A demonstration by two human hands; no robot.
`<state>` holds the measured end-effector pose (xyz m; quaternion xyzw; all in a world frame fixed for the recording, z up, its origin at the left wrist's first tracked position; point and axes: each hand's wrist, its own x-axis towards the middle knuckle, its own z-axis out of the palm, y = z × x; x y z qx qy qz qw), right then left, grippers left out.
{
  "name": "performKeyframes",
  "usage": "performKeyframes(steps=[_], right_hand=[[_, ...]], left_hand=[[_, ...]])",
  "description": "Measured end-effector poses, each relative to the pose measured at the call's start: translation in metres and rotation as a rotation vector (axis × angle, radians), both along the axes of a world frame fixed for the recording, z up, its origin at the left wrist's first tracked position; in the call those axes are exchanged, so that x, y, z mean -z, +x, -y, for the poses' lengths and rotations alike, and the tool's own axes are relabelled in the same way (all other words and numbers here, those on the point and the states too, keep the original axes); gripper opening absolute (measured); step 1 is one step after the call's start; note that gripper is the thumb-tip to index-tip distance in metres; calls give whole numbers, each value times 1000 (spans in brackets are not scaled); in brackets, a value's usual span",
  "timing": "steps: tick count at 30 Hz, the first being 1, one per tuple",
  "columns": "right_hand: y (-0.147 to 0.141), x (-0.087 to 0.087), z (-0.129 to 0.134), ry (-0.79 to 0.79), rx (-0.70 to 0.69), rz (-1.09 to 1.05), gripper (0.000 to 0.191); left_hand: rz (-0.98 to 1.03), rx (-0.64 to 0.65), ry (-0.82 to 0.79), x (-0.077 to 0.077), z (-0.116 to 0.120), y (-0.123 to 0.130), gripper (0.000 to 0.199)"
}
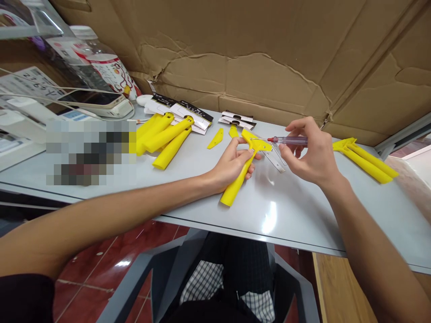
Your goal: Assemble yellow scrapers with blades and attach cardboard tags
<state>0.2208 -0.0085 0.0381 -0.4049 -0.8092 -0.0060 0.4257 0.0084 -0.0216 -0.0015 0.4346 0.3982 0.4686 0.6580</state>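
My left hand [224, 168] is wrapped round a yellow plastic scraper-like tool [234, 188], its wide flat head tilted up to the right. My right hand [311, 154] grips a screwdriver [291, 141] by its see-through purple handle. The shaft points left across the tool's head, and its tip lies near a small hole there; whether it touches a screw is too small to tell. Below the head, thin metal strips [275, 162] rest on the table. Just behind my left hand lie a loose yellow plate [216, 138] and a second yellow plate [233, 131].
Several yellow handles [173, 148] are piled left of centre, against printed card sleeves [191, 115]. More yellow tools [370, 163] lie at the right. A phone [90, 98], a bottle [107, 67] and a blurred-out patch occupy the left. Cardboard [235, 36] walls the table's back.
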Motion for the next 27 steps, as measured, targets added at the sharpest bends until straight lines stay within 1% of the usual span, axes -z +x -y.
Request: performKeyframes(steps=[4,6,12,14,18,21,24,27], right_hand=[[0,1,-1,54,6,-15,15],[0,2,-2,81,20,-14,14],[1,4,-7,97,71,0,36],[1,3,-7,91,69,-3,38],[1,1,-4,23,51,8,25],[0,0,-1,-13,6,10,27],[0,-1,1,3,-25,0,22],[-1,-1,-1,47,1,-10,18]], left_hand=[[-5,10,2,-1,0,0,20],[-10,6,-4,-2,0,0,19],[-21,-2,-15,-5,2,1,19],[-26,-2,-21,-6,3,1,19],[-20,-12,-25,-5,2,1,19],[-8,-10,-17,-3,1,0,20],[-5,-4,-10,-2,1,0,20],[-3,-6,-7,-1,1,0,19]])
